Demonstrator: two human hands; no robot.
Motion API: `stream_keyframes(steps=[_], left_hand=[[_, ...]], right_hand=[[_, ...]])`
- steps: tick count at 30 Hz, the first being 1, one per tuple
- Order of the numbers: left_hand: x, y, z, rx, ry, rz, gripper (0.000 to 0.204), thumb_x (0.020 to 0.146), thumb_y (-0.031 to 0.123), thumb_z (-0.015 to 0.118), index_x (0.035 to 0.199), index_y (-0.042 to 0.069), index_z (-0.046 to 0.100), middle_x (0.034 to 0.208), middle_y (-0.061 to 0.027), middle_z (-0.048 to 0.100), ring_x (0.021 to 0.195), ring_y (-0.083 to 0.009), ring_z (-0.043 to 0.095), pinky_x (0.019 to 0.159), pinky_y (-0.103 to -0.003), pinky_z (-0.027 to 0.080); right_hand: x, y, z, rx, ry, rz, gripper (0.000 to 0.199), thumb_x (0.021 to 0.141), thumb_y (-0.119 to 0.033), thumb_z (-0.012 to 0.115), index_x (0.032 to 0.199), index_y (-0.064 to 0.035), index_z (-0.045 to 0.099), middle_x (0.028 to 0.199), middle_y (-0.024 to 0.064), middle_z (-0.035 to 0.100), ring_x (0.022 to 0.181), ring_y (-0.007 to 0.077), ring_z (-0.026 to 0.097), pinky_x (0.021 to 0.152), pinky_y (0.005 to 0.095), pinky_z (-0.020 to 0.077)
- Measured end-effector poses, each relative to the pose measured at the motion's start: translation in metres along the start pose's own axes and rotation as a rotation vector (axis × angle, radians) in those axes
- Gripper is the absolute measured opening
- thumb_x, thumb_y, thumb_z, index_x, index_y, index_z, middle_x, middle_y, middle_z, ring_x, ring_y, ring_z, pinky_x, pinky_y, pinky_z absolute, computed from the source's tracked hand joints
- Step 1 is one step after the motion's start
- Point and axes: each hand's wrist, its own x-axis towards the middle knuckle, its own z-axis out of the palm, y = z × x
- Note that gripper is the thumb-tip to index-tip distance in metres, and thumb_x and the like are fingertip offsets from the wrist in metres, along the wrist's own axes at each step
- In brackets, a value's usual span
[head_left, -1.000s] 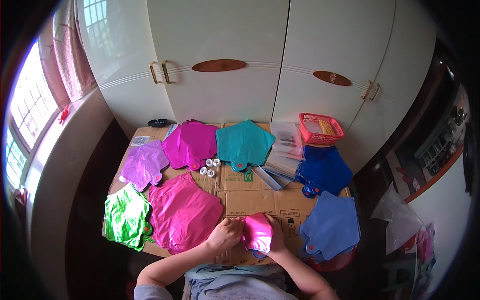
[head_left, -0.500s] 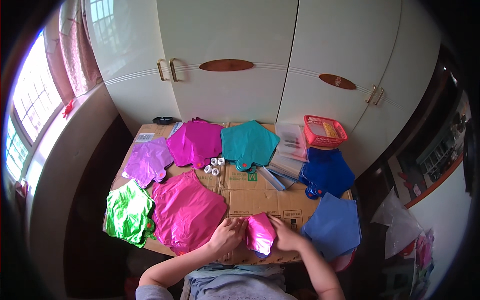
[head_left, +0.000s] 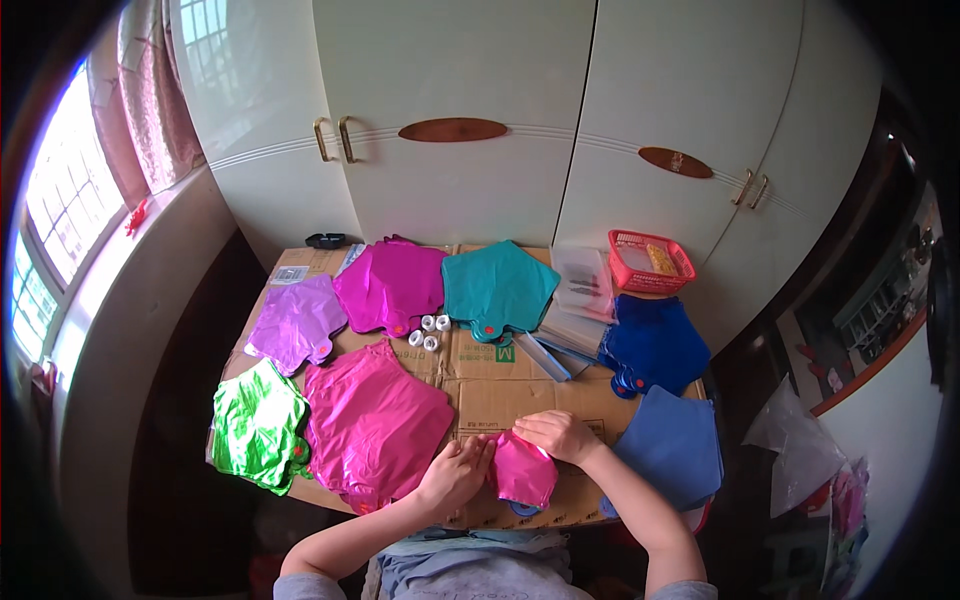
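Observation:
A folded pink foil balloon point(head_left: 525, 472) lies on the cardboard near its front edge, with a blue tab peeking out underneath. My left hand point(head_left: 458, 472) pinches its left edge with bent fingers. At the far edge my right hand point(head_left: 555, 435) has its fingers together, pressing on the foil. To the left is a larger pile of flat pink foil balloons point(head_left: 375, 425), and my left wrist passes by its near corner. A stack of flat dull-blue balloons point(head_left: 665, 452) lies right of my right forearm.
Around the cardboard-topped table point(head_left: 480, 385) lie green point(head_left: 258, 425), lilac point(head_left: 297, 322), magenta point(head_left: 390, 285), teal point(head_left: 500, 285) and dark blue point(head_left: 655, 345) balloon piles. Small white rolls point(head_left: 430, 323), clear plastic sleeves point(head_left: 582, 283) and a red basket point(head_left: 625, 275) stand farther back, before white cabinets point(head_left: 450, 190).
My right hand has moved from the balloon's right side up to its far edge. The pink foil looks wider and flatter. My left hand has stayed nearly in place.

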Motion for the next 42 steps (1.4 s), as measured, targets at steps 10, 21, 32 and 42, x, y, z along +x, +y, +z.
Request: stream_keyframes(steps=[10, 21, 32, 42], left_hand=[[-0.004, 0.000, 0.001, -0.073, -0.039, -0.026, 0.054, 0.085, 0.017, 0.045, 0.134, -0.004, 0.042, 0.130, -0.0148, 0.052, 0.122, -0.0232, 0.045, 0.093, -0.037, 0.040], [-0.001, 0.009, 0.001, -0.017, -0.107, -0.063, 0.054, 0.086, 0.019, 0.044, 0.135, -0.004, 0.041, 0.136, -0.0157, 0.048, 0.127, -0.0258, 0.042, 0.097, -0.039, 0.038], [-0.019, -0.003, -0.009, -0.302, -0.042, 0.032, 0.059, 0.084, 0.029, 0.058, 0.133, 0.000, 0.046, 0.136, -0.0157, 0.048, 0.134, -0.0233, 0.037, 0.100, -0.049, 0.034], [-0.031, 0.033, -0.013, -0.559, 0.043, 0.151, 0.051, 0.085, 0.030, 0.060, 0.127, 0.001, 0.053, 0.132, -0.0132, 0.054, 0.128, -0.0236, 0.047, 0.103, -0.043, 0.036]], right_hand=[[-0.004, -0.005, -0.009, 0.076, -0.112, 0.124, 0.023, 0.080, -0.007, 0.059, 0.100, -0.0070, 0.070, 0.108, 0.0058, 0.068, 0.107, 0.0204, 0.062, 0.090, 0.0353, 0.0494], [0.019, -0.055, 0.007, -0.018, -0.465, 0.312, 0.064, 0.093, -0.045, 0.046, 0.142, -0.0045, 0.034, 0.146, 0.0127, 0.036, 0.138, 0.0265, 0.029, 0.113, 0.0457, 0.0224], [0.010, -0.048, 0.011, -0.032, -0.420, 0.248, 0.067, 0.094, -0.048, 0.040, 0.144, -0.0051, 0.030, 0.148, 0.0117, 0.033, 0.138, 0.0249, 0.029, 0.114, 0.0446, 0.0201], [0.011, -0.049, 0.011, -0.078, -0.434, 0.225, 0.065, 0.095, -0.046, 0.040, 0.144, -0.0054, 0.029, 0.149, 0.0111, 0.032, 0.139, 0.0243, 0.028, 0.114, 0.0439, 0.0200]])
